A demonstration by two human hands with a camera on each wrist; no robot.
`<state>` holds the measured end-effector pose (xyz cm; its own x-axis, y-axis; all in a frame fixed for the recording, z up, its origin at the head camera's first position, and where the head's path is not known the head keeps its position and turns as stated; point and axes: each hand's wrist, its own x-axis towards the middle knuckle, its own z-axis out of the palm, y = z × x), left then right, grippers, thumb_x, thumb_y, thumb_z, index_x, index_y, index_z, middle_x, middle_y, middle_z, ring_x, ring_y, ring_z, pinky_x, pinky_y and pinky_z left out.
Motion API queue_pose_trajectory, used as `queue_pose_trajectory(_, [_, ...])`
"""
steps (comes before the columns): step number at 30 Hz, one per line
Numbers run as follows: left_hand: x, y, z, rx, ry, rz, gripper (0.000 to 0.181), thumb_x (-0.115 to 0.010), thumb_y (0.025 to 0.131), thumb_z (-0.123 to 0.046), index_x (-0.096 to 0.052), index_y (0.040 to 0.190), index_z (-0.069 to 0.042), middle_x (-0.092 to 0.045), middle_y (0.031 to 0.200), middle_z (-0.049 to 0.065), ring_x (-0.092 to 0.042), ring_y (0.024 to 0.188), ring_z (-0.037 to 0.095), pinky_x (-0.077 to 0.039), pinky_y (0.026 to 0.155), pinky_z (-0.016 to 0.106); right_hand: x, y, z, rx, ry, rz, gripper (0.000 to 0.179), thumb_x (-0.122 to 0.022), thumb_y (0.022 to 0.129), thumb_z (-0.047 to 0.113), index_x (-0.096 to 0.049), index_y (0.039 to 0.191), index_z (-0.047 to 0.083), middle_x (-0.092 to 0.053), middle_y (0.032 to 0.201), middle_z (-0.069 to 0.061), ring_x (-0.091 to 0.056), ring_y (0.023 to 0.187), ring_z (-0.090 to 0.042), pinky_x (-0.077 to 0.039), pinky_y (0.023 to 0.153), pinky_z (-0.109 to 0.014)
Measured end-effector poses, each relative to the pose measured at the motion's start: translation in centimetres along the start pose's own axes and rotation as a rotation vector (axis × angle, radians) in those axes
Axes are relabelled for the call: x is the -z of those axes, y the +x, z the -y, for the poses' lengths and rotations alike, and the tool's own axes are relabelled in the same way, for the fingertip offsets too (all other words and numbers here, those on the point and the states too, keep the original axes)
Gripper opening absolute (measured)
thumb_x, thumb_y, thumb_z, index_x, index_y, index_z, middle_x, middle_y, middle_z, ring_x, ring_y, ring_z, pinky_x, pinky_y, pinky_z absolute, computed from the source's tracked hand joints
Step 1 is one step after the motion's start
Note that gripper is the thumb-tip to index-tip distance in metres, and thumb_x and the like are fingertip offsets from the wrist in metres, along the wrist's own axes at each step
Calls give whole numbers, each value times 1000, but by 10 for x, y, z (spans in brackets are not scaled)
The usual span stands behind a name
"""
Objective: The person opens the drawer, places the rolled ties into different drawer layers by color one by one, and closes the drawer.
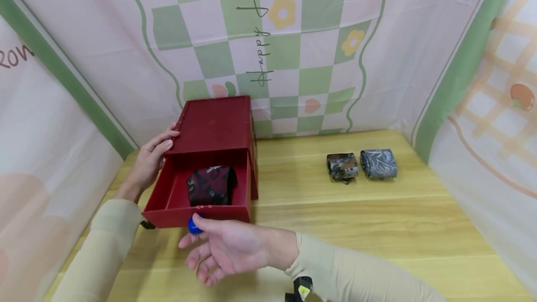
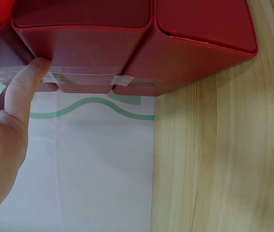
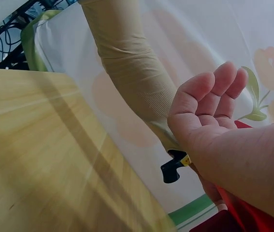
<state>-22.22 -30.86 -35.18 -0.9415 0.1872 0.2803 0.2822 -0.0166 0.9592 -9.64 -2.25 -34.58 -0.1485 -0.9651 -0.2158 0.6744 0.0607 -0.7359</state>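
Drawer: the red drawer is pulled out from the red cabinet, left of centre in the head view; a dark maroon roll is held inside, with red floor seen to its left.
Right grip: the blue knob on the drawer front is lightly pinched between thumb and forefinger of the right hand, lower centre; its other fingers are loosely bent and spread.
Left grip: the cabinet's left side is touched by the left hand, its fingers extended at the top edge.
Desk: the back edge is met by the wall cloth; a broad stretch of the wooden desk is seen between the cabinet and a brown mottled roll, right of centre, beside which a grey leaf-patterned roll is set.
Left wrist view: clear tape across the cabinet's side is shown only here.
Right wrist view: dark cables are shown only here, upper left.
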Motion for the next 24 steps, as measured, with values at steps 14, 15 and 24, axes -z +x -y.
queue_pose_trajectory(14, [0,1,3,-9,-7,-5,30,-50,108,-18,-68,133,-18,-23,168,4,-14,154,29,-53,92,23,7,1,9,32,29,-29,46,-30,106,60,-53,112,20,-66,89,6,-61,75,-11,-52,74,-28])
queue_pose_trajectory(15, [0,1,3,-9,-4,-5,30,-50,108,-18,-68,133,-18,-23,168,4,-14,154,29,-53,92,23,8,1,9,36,28,-35,46,-30,106,59,-53,112,20,-65,88,6,-60,75,-11,-52,74,-28])
queue_pose_trajectory(24, [1,0,2,-15,-9,5,31,-50,108,-18,-67,134,-16,-21,168,5,-13,154,29,-52,94,22,12,4,15,56,25,-61,46,-30,106,59,-53,111,20,-64,87,6,-59,74,-12,-52,73,-29])
